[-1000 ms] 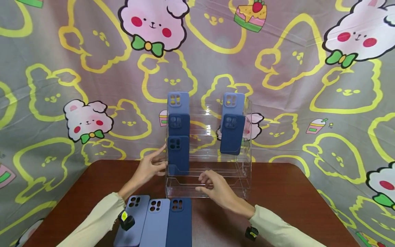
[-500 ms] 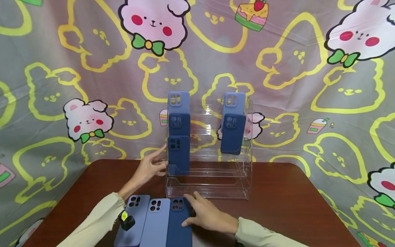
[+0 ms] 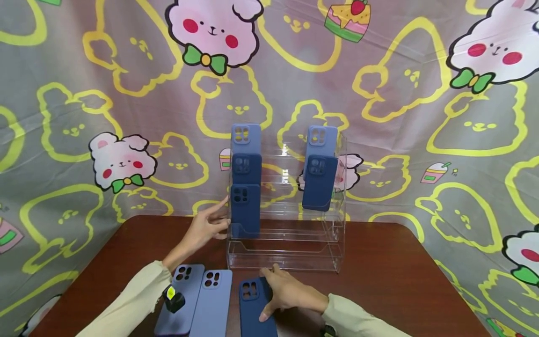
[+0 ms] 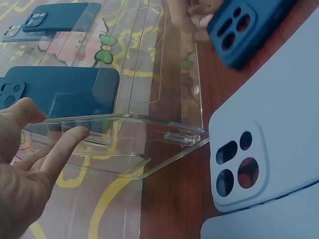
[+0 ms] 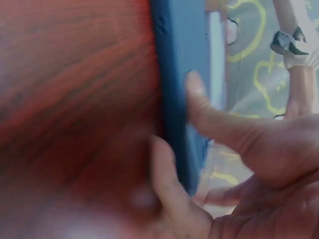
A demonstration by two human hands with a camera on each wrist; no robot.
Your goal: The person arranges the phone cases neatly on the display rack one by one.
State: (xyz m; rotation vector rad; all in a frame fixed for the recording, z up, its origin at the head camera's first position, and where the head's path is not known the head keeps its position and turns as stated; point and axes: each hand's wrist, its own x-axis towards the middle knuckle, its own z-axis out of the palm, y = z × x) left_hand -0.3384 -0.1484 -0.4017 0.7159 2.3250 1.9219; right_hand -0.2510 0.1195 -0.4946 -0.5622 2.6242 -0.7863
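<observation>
My right hand [image 3: 288,292] gripped the dark case [image 3: 254,311], in front of the rack [image 3: 290,261] and beside two pale cases [image 3: 212,304] on the table [image 3: 387,281]. The right wrist view showed what the head view hid: a finger [image 5: 164,172] on its table side, opposite my thumb [image 5: 196,92]. My left hand [image 3: 206,229], fingers spread, stood at the rack's left side.

Navy phone case [image 3: 252,311], six o'clock; paler blue cases [image 3: 214,306], seven; red-brown table [image 3: 387,271]; grey-pink backdrop [image 3: 290,86], cartoon-patterned in yellow.
</observation>
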